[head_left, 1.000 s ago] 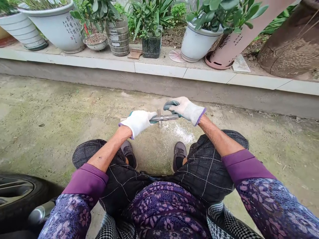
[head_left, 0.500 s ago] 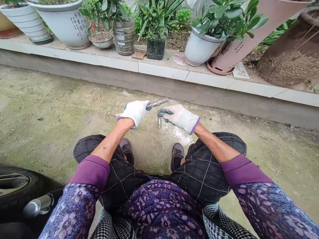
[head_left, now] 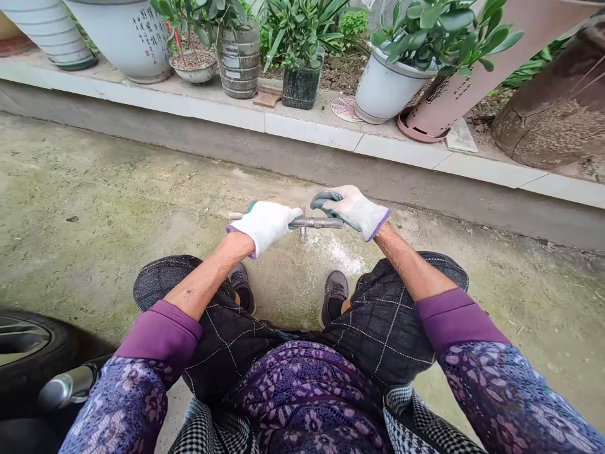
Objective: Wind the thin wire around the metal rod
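Observation:
My left hand (head_left: 268,222), in a white glove with green showing at its edge, is closed around a grey metal rod-like tool (head_left: 319,222). The tool lies nearly level, with a ribbed band on its right part and its other end sticking out left of the hand. Behind and below it, a threaded metal bolt (head_left: 303,233) stands upright at the ground, its upper part mostly hidden. My right hand (head_left: 347,207), gloved in white with grey fingers, hovers just above the tool's right end. Its fingers are curved and apart from the thumb, with nothing visible in them.
White powder (head_left: 343,252) lies scattered on the concrete ground (head_left: 118,195) around the bolt. Ahead runs a low tiled ledge (head_left: 312,131) bearing several potted plants, including a white pot (head_left: 390,88). A car wheel (head_left: 28,347) and a metal cup-like vessel (head_left: 66,386) are at lower left.
My left hand has swung the metal tool from slanting upward to nearly level, across the bolt. My right hand has lifted away from the bolt, slightly up and right.

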`<state>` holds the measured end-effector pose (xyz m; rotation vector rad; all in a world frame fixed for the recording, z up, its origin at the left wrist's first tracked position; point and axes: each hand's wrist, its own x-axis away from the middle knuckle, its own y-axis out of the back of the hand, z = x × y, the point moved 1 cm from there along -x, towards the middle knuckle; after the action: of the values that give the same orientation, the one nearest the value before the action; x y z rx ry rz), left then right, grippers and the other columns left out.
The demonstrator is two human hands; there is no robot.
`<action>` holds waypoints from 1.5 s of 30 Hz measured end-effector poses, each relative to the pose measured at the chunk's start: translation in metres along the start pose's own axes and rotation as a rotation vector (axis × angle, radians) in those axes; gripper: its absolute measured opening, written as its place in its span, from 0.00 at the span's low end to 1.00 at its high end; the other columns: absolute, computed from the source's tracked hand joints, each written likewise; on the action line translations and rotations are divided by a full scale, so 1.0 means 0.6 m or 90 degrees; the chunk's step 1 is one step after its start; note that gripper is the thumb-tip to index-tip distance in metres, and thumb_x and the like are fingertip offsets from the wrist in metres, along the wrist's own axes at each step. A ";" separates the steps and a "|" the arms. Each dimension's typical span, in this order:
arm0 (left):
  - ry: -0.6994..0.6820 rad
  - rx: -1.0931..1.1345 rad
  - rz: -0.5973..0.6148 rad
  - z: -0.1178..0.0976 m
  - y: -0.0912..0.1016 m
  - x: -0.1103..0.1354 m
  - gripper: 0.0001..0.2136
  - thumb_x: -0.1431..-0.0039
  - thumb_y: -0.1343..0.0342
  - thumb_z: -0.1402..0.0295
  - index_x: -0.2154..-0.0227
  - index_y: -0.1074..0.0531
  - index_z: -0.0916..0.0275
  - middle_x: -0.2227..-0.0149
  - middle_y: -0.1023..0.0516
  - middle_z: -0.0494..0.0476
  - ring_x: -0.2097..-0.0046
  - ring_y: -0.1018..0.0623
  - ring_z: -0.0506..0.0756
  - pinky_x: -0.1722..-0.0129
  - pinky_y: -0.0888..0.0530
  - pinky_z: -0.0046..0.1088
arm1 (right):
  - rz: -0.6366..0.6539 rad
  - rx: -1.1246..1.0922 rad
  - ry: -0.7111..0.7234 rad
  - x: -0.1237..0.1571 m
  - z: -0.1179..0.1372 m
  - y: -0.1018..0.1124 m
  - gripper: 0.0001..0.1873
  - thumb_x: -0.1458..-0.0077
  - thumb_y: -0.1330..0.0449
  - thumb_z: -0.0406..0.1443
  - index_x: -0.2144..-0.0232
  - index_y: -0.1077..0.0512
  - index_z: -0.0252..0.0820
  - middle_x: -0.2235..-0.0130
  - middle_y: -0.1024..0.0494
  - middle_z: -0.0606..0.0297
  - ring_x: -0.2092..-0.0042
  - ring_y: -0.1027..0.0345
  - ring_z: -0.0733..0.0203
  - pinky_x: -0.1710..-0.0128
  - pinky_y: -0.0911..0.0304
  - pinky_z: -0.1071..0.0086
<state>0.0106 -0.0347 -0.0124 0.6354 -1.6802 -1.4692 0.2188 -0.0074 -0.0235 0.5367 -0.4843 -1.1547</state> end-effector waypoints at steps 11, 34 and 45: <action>0.106 0.122 -0.097 0.034 0.017 0.003 0.17 0.35 0.51 0.56 0.50 0.23 0.54 0.59 0.16 0.56 0.60 0.19 0.57 0.62 0.29 0.29 | 0.050 -0.090 -0.082 0.011 0.017 -0.035 0.14 0.49 0.41 0.38 0.66 0.21 0.34 0.81 0.34 0.70 0.81 0.45 0.69 0.83 0.48 0.73; 0.028 0.081 0.040 -0.008 0.008 -0.004 0.15 0.35 0.50 0.59 0.53 0.22 0.56 0.63 0.17 0.58 0.60 0.19 0.58 0.61 0.28 0.30 | 0.015 -0.040 -0.024 -0.011 -0.013 -0.005 0.15 0.52 0.43 0.35 0.65 0.19 0.34 0.74 0.25 0.65 0.76 0.40 0.68 0.77 0.44 0.72; 0.168 0.101 -0.081 0.057 0.003 -0.022 0.15 0.35 0.50 0.58 0.54 0.21 0.55 0.61 0.17 0.58 0.59 0.20 0.58 0.59 0.29 0.31 | 0.096 0.135 0.040 0.019 0.036 -0.055 0.12 0.42 0.45 0.35 0.68 0.22 0.39 0.76 0.27 0.67 0.75 0.39 0.67 0.73 0.45 0.72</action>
<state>-0.0098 -0.0041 -0.0142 0.9943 -1.5809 -1.2823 0.1859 -0.0316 -0.0263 0.7064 -0.5868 -0.9442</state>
